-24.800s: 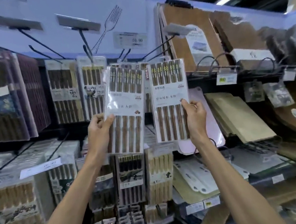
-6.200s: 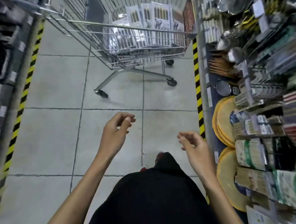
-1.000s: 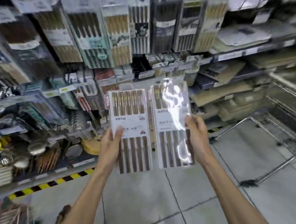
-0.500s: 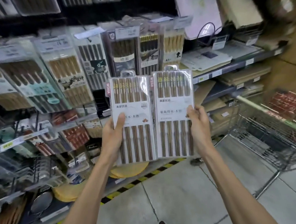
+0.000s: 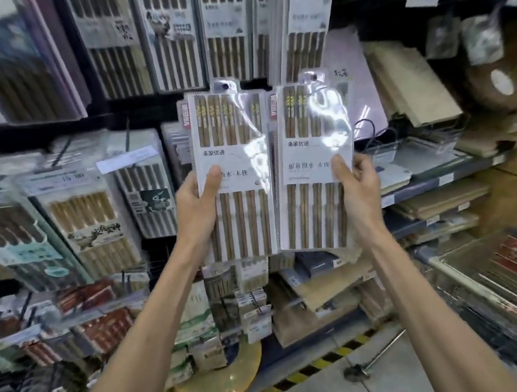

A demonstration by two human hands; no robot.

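Against a shop wall of hanging chopstick stock (image 5: 169, 37), the left hand (image 5: 194, 211) clasps the left pack (image 5: 232, 135) and the right hand (image 5: 359, 195) the right pack (image 5: 307, 128), thumbs pinching the labels, both upright, edge to edge (hanger holes uppermost), seemingly for pegging.

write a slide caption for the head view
Left hand grips the left chopstick pack, right hand the right pack, side by side before shelves.

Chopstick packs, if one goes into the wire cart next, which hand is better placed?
Right, probably. The right hand grips the right pack on the side where the wire cart stands; the left hand with the left pack would have to cross over.
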